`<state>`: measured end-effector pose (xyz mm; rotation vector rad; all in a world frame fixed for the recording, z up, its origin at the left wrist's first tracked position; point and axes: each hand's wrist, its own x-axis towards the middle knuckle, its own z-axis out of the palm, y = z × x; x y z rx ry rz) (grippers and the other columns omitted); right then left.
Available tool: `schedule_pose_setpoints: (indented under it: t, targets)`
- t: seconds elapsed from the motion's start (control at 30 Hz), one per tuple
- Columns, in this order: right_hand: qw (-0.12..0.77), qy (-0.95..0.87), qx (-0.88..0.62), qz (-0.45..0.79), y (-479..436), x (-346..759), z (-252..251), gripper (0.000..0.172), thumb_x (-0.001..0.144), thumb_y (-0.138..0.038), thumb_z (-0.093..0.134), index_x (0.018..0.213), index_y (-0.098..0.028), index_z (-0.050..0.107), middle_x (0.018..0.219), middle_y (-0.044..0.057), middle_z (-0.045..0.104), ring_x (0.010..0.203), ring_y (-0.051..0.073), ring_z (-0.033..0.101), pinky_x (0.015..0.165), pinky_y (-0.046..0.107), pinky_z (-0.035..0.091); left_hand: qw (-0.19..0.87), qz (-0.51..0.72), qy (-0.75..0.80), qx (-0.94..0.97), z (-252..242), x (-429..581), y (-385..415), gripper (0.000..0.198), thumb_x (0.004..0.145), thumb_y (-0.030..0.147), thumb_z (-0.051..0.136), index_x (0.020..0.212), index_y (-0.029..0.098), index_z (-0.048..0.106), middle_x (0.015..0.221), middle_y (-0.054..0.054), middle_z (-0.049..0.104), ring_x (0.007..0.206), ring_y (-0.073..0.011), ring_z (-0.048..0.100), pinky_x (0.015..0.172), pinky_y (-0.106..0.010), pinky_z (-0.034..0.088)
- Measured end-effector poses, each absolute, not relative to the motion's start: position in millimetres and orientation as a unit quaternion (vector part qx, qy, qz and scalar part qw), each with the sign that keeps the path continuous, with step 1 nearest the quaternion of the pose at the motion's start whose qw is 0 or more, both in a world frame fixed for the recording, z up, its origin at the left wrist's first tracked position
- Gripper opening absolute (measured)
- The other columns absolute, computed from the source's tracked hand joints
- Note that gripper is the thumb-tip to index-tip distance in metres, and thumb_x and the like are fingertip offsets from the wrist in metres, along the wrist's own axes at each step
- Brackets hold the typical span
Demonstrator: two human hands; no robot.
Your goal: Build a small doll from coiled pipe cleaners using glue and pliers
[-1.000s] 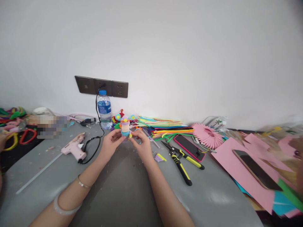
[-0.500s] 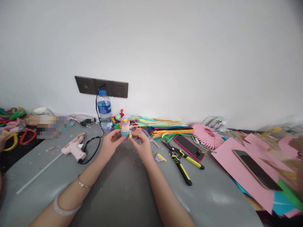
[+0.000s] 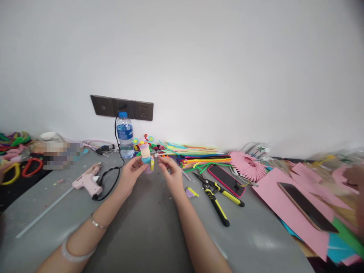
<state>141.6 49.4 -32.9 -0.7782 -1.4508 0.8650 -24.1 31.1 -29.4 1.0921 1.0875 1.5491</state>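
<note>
Loosely upright, tilted a little, the small pastel figure (image 3: 146, 152) sits in the left hand (image 3: 130, 177), pinched between thumb and fingers just above the grey table (image 3: 153, 235). It has a cream middle, a blue band and a yellow piece at its lower right side. The right hand (image 3: 173, 176) is near but apart from it, partly open, thumb and forefinger slightly parted with a bare gap between them. 2 bangles (image 3: 98, 222) circle the left forearm.

Behind the hands, bundled pipe cleaners (image 3: 204, 157) lie along the wall, and a water bottle (image 3: 124, 134) stands to the left. A pink glue gun (image 3: 88, 182) rests on the left side, its long glue stick (image 3: 44, 214) trailing out. To the right lie yellow and purple scraps (image 3: 192, 192), yellow-handled pliers (image 3: 215, 201) with spread handles, and 2 phones, 1 of them on pink paper (image 3: 270, 191).
</note>
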Motion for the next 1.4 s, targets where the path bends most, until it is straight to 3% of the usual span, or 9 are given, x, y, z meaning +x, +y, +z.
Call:
schedule_pose_setpoints:
  t: [0.2,0.63,1.4]
  targets:
    - [0.611,-0.565,-0.35,0.43,56,141,-39,0.013,0.079,-0.029,0.068,0.087,-0.02,0.074,0.087,0.006,0.073,0.079,0.02,0.065,0.073,0.032,0.051,0.45,0.617,0.451,0.462,-28,-25,31,0.046,0.065,0.039,0.082,0.103,0.017,0.069,0.104,-0.009,0.074,0.094,-0.0241,0.068,0.083,-0.035,0.053]
    - [0.593,-0.589,-0.347,0.424,51,136,-39,0.011,0.078,-0.023,0.066,0.085,-0.021,0.074,0.082,0.004,0.072,0.075,0.019,0.061,0.07,0.031,0.047,0.442,0.584,0.448,0.513,-22,-22,24,0.035,0.067,0.038,0.079,0.093,0.017,0.067,0.095,-0.007,0.075,0.089,-0.0232,0.069,0.079,-0.034,0.055]
    - [0.615,-0.576,-0.361,0.399,46,133,-33,0.009,0.076,-0.024,0.067,0.078,-0.022,0.076,0.08,0.005,0.074,0.076,0.02,0.064,0.067,0.031,0.048,0.434,0.588,0.449,0.515,-27,-23,27,0.038,0.064,0.041,0.081,0.091,0.017,0.068,0.096,-0.008,0.075,0.09,-0.025,0.07,0.082,-0.038,0.055]
